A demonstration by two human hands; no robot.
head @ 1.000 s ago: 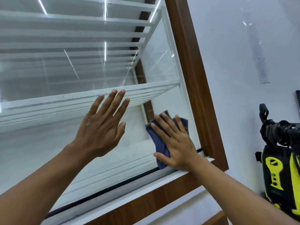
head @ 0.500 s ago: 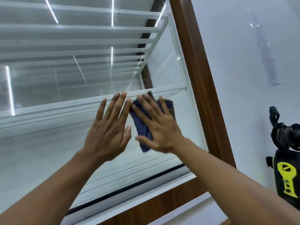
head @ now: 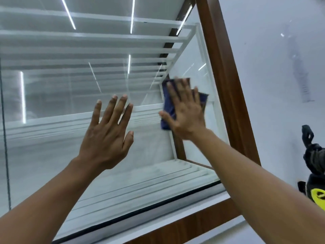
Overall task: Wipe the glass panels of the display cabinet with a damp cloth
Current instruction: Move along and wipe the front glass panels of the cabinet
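The glass panel [head: 61,106] of the display cabinet fills most of the view, with white shelves behind it and a brown wooden frame [head: 226,81] on its right side. My right hand [head: 186,111] presses a dark blue cloth [head: 168,104] flat against the glass near the right edge, fingers straight and spread. My left hand [head: 107,136] lies flat on the glass to the left of it, fingers straight and pointing up, holding nothing. Most of the cloth is hidden under my right hand.
A white wall [head: 274,67] stands to the right of the frame. A black and yellow machine [head: 314,175] sits at the right edge. A wooden sill [head: 184,226] runs along the bottom of the panel. Ceiling lights reflect in the glass.
My right hand slid the cloth from the lower right corner up and left, then back to the right and higher. My left hand stayed flat on the glass.
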